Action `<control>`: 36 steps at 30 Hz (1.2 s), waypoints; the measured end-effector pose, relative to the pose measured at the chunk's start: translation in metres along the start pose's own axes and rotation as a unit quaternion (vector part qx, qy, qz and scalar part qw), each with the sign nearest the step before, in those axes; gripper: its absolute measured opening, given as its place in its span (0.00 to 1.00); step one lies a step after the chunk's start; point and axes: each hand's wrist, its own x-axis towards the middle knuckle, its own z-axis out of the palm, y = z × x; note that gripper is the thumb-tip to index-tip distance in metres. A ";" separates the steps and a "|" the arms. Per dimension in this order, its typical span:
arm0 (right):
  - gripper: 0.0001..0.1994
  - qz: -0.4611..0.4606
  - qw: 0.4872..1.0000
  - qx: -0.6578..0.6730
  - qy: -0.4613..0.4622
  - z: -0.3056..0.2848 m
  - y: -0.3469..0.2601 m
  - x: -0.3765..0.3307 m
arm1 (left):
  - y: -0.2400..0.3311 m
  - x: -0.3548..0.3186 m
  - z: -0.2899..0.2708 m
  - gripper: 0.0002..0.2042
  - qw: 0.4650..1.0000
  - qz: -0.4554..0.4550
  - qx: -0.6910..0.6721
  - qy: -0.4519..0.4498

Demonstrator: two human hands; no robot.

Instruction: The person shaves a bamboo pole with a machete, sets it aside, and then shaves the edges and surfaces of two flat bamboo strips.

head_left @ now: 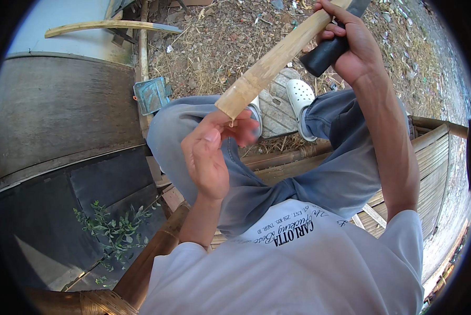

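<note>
The left hand (208,152) at frame centre pinched the near end of a pale bamboo strip (269,65) — open ground lay beyond. At upper right, the raised right hand (351,44) gripped a dark-handled blade (327,52) against it.

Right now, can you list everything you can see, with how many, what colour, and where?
bamboo strip: one, pale tan, slanting across the upper middle, held at both ends
dark handle: one, black, in the right fist beside the strip
curved bamboo piece: one, yellowish, upper left
flat metal object: one, blue-green, on the ground left of the knee
leafy plant: one, green, lower left
bamboo bench: one, brown, under the person
dry straw ground: brown, top
clog shoes: two, white, middle
trousers: one pair, blue-grey
shirt: one, white, bottom
left hand: gripping the strip's near end
right hand: gripping strip and handle
</note>
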 end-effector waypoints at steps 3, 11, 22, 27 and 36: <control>0.05 -0.030 0.999 0.013 0.036 0.000 -0.002 0.001 | 0.002 -0.003 0.007 0.16 0.998 0.017 0.047 0.045; 0.04 -0.077 0.995 0.011 0.058 0.008 -0.002 -0.008 | 0.001 -0.003 0.012 0.07 0.981 0.014 0.181 0.069; 0.05 -0.057 0.996 0.031 0.059 0.008 -0.005 -0.008 | 0.003 0.009 0.003 0.11 0.991 -0.075 0.107 0.037; 0.04 -0.048 0.998 0.024 0.029 0.003 -0.003 -0.003 | 0.004 0.006 0.005 0.12 0.995 0.001 0.054 0.082; 0.06 -0.079 0.996 0.012 0.044 0.008 0.000 -0.009 | 0.002 0.003 0.005 0.08 0.992 0.003 0.065 0.110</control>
